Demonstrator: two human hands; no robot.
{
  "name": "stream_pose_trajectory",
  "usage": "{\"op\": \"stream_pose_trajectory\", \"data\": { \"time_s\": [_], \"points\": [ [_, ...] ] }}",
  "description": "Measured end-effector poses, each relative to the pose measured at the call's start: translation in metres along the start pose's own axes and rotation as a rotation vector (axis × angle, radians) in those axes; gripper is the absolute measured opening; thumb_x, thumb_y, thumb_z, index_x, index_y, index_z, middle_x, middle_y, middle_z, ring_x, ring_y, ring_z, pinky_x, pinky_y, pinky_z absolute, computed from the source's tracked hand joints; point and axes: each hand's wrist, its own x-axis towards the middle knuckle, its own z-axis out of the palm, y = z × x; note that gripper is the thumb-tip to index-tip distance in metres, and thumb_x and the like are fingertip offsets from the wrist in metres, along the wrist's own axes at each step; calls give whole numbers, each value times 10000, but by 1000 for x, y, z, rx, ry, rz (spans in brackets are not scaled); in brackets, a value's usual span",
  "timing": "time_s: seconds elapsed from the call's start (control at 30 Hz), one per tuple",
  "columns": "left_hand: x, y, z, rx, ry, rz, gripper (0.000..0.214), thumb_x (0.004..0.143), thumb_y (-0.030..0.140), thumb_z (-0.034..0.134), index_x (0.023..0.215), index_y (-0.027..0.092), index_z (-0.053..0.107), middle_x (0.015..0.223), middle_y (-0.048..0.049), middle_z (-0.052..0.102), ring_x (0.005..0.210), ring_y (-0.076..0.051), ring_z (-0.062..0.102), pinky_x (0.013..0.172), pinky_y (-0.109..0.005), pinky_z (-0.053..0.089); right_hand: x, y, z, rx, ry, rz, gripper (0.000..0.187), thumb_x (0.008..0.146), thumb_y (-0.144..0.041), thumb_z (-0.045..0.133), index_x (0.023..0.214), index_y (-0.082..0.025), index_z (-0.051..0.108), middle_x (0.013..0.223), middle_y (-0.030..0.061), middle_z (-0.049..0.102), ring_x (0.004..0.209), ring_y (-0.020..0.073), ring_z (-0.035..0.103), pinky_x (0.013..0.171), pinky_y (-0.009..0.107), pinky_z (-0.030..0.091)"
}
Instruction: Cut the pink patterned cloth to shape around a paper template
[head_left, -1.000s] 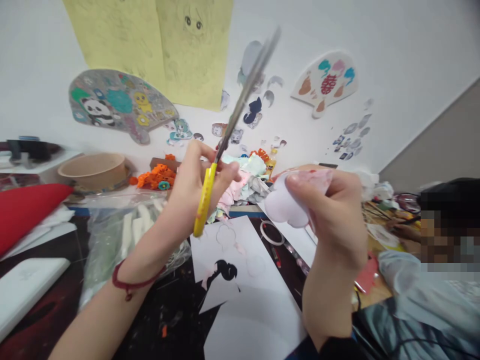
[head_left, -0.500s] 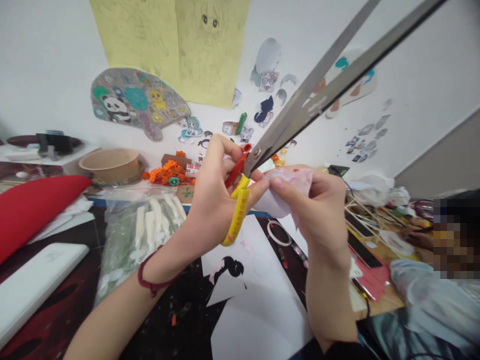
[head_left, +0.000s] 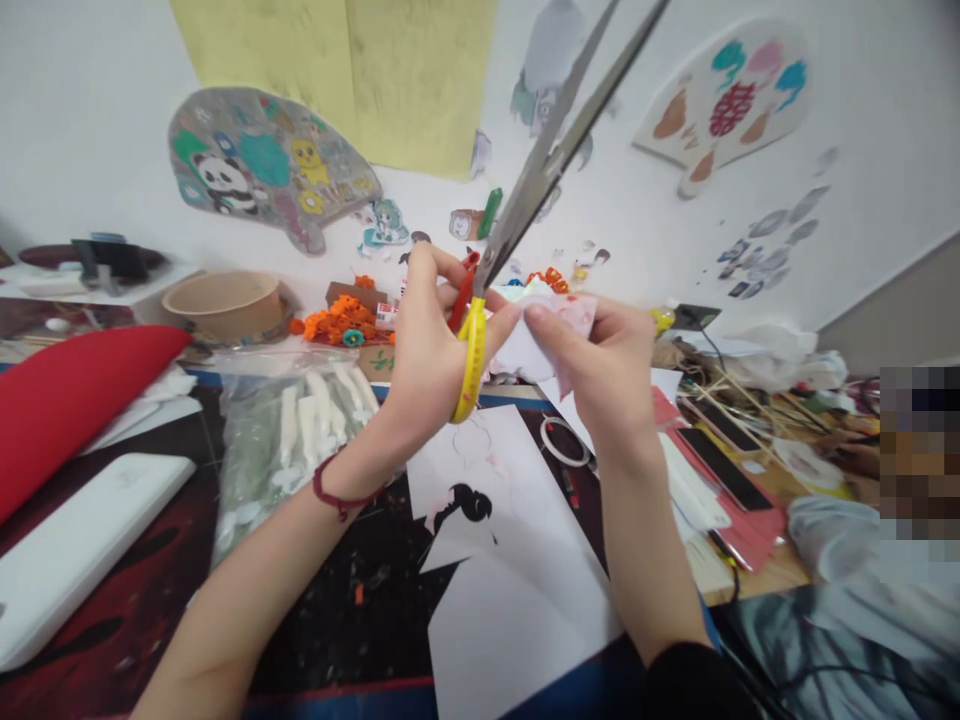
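My left hand (head_left: 429,360) is closed around the scissors (head_left: 511,225), which have one red and one yellow handle. Their long blades point up and away, slightly parted and clear of the paper. A thin pinkish-white piece of paper (head_left: 517,352) with small red marks is pinched in my right hand (head_left: 615,375). The left thumb tip comes right up to the paper's near edge, close to my right thumb. Below both hands lie white sheets (head_left: 525,600), with a black hair-shaped cutout (head_left: 471,502) on top.
A clear bag of pale sticks (head_left: 259,450) and a white case (head_left: 90,555) lie left. Orange flowers (head_left: 341,318) and a round tan container (head_left: 221,305) stand behind. A tape roll (head_left: 564,442) and phone (head_left: 724,470) lie right, near another person (head_left: 919,450).
Both hands, with scissors and paper, have shifted slightly left and up in the picture. The blades now point more steeply upward. The view has tilted, showing more of the right-hand wall fan.
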Motion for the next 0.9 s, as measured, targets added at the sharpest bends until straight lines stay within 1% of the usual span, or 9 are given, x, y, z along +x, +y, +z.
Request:
{"op": "stream_pose_trajectory", "data": {
  "time_s": [0.13,0.2,0.27,0.37,0.5,0.57,0.67,0.77,0.9],
  "points": [
    [3,-11,-1,148,7,58,525,814,563,815,912,249,406,836,12,589,690,-126,547,631,-300,461,7,4,-7,-46,59,-54,398,825,-370,812,573,-207,551,558,-56,428,518,71,357,496,265,310],
    [3,-12,-1,212,-15,77,560,804,653,779,909,250,405,851,3,569,742,-141,541,661,-308,444,10,4,-11,-74,45,-80,379,832,-377,806,586,-212,568,567,-55,426,525,71,361,509,265,315],
    [3,-11,-1,246,-39,54,569,813,692,744,923,254,399,891,-7,563,783,-151,544,680,-311,438,12,3,-15,-91,35,-93,319,837,-370,802,625,-220,616,595,-51,458,546,75,393,526,264,334],
    [3,-11,-2,265,-95,1,552,852,696,698,969,262,378,976,-26,557,832,-159,546,724,-319,449,14,4,-19,-95,49,-76,276,835,-372,802,656,-232,645,634,-43,517,579,88,457,542,266,374],
    [5,-15,-4,295,-171,-45,516,901,673,641,1041,266,357,1077,-56,540,830,-159,541,731,-320,447,16,5,-24,-21,89,-56,293,802,-354,829,621,-227,636,615,-47,537,567,89,480,537,267,405],
    [7,-13,-5,335,-182,-48,462,918,603,653,1027,256,368,1001,-41,534,771,-152,520,699,-313,423,17,5,-27,5,116,-11,271,785,-355,843,634,-224,660,609,-46,563,562,90,497,524,262,413],
    [8,-4,-6,505,-227,-129,419,898,522,689,958,251,375,804,20,492,701,-151,486,649,-300,375,18,0,-30,67,110,46,239,770,-359,858,659,-213,705,599,-42,604,547,86,509,485,245,406],
    [7,7,-8,510,-263,-139,392,902,534,663,951,247,401,750,36,505,683,-156,498,628,-292,367,15,-7,-30,137,152,-44,187,788,-332,855,698,-217,738,604,-54,603,552,68,518,513,231,408],
    [4,16,-10,408,-314,-156,419,906,590,630,979,235,420,884,-14,612,795,-174,582,686,-306,441,10,-16,-28,82,171,-169,132,815,-358,833,799,-242,772,729,-30,702,658,104,612,594,261,478]
  ]
}}
